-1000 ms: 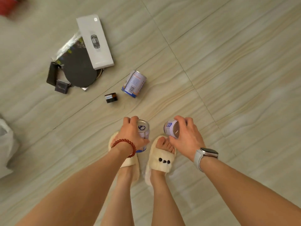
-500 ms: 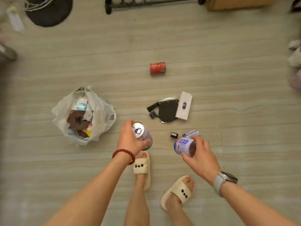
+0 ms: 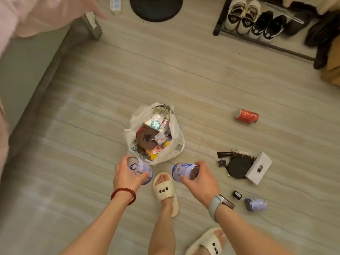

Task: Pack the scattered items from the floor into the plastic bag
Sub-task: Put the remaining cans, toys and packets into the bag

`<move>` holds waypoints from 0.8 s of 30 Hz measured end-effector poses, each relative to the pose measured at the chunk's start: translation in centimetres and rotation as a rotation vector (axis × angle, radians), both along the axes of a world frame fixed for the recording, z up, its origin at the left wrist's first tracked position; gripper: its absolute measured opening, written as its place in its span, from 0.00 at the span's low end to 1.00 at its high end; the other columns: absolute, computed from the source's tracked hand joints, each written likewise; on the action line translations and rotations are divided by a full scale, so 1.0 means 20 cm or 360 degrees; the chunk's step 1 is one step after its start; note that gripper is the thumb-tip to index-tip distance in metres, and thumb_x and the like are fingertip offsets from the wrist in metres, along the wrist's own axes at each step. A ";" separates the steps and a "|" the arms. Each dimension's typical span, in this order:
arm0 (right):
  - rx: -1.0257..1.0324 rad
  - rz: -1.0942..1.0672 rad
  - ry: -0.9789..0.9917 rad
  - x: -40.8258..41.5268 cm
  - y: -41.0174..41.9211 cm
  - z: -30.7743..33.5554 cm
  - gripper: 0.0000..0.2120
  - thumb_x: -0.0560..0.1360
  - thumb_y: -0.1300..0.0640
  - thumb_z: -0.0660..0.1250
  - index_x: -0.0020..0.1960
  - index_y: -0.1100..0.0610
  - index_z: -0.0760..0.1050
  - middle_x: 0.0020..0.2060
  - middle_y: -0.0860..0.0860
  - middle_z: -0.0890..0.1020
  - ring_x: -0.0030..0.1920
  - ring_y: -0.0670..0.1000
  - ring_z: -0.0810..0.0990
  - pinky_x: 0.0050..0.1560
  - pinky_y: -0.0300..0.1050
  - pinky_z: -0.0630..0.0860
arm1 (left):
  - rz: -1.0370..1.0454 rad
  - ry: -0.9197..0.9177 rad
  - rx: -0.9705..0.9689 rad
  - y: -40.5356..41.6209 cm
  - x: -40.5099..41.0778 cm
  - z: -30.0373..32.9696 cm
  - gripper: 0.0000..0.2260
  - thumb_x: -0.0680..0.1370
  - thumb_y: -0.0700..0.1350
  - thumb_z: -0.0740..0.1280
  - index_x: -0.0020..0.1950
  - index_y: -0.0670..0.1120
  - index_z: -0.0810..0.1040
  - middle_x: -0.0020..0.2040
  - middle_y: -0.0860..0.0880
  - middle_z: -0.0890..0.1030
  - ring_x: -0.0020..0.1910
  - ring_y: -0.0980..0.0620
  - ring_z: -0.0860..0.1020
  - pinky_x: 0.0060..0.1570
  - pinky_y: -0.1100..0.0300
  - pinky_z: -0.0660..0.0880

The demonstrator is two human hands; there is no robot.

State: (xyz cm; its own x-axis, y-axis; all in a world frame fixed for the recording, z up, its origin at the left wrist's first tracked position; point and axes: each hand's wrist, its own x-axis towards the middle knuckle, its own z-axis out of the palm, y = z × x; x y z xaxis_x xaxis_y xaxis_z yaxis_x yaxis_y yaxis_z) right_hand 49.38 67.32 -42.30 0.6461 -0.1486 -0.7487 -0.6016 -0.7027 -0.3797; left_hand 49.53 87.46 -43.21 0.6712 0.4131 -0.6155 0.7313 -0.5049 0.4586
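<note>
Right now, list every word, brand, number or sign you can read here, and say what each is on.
Nothing reads as clear text.
Left can: blue mark on the lid, illegible.
Right can: blue label with white characters, too blurred.
Red can: white script, too small.
Third can: print blurred.
White box: small dark logo, no letters legible.
Shoes: white marks on the insoles, unreadable.
Bag: packets inside with print, illegible.

No lettering can be read anywhere. The blue-and-white can in the right hand carries a blue label with white characters, too blurred to make out. The red can on the floor has pale script along its side, also illegible. The white box shows only a small dark emblem.
</note>
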 end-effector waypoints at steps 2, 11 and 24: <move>-0.0001 0.0052 0.0008 0.10 0.13 -0.08 0.28 0.66 0.43 0.68 0.60 0.55 0.64 0.56 0.53 0.77 0.56 0.57 0.75 0.52 0.48 0.74 | 0.0098 0.0006 -0.0029 0.09 0.06 -0.07 0.31 0.64 0.41 0.76 0.63 0.43 0.67 0.62 0.41 0.69 0.58 0.43 0.72 0.53 0.56 0.69; 0.0216 -0.0351 0.0006 0.53 0.43 -0.61 0.30 0.68 0.51 0.70 0.64 0.57 0.60 0.55 0.54 0.66 0.47 0.55 0.71 0.52 0.49 0.75 | 0.0326 -0.0080 -0.0188 0.17 0.35 -0.57 0.30 0.64 0.37 0.75 0.62 0.41 0.66 0.61 0.40 0.68 0.50 0.48 0.71 0.50 0.62 0.67; -0.0352 0.0484 -0.0309 0.74 0.41 -1.46 0.15 0.76 0.52 0.60 0.59 0.58 0.70 0.59 0.54 0.73 0.61 0.56 0.70 0.58 0.51 0.65 | 0.0195 -0.0298 -0.0126 0.09 0.64 -1.23 0.28 0.63 0.40 0.76 0.58 0.46 0.68 0.56 0.48 0.71 0.48 0.54 0.70 0.45 0.70 0.65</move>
State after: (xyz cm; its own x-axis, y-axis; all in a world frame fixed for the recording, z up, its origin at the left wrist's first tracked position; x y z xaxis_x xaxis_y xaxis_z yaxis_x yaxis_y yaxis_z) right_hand 64.25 75.60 -71.40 0.8111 -0.0730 -0.5804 -0.2866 -0.9145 -0.2855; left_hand 62.41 89.29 -67.82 0.7247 0.4537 -0.5186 0.6832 -0.3747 0.6268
